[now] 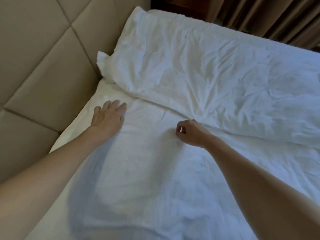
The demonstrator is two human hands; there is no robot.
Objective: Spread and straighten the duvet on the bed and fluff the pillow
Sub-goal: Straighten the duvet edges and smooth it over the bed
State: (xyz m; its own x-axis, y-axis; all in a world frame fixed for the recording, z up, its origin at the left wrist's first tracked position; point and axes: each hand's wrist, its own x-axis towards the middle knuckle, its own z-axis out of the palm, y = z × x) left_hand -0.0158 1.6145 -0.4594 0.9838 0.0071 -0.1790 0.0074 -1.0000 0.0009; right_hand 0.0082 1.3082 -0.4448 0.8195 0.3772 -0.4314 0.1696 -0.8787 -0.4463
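head view: the bed (72,134) runs from the near bottom edge up toward the right, with the padded beige headboard (39,54) along its left side. a long white pillow (199,71) lies across the upper half of the frame, its long axis running from the upper left corner by the headboard down toward the right edge. its near seam crosses the picture diagonally, just beyond both hands. the duvet (147,170) covers the bed below that seam and reaches down to the bottom of the frame, creased and uneven, with soft ridges near the right forearm.

the left hand (109,115) lies flat on the white fabric near the headboard side, fingers straight and spread, holding nothing, only pressing. the right hand (188,132) sits right at the pillow's near seam with its fingers curled in; it looks to be pinching a fold of the fabric there, though whether that fold belongs to the duvet or the pillow i cannot tell.

the pillow lies directly ahead of both hands, up and to the right. the right hand is the nearer one, touching or almost touching the seam around the middle of the pillow's length, while the left hand sits a little short of the pillow's headboard end. judged from this, a pull on the duvet would run toward the person, across the pillow's long axis.
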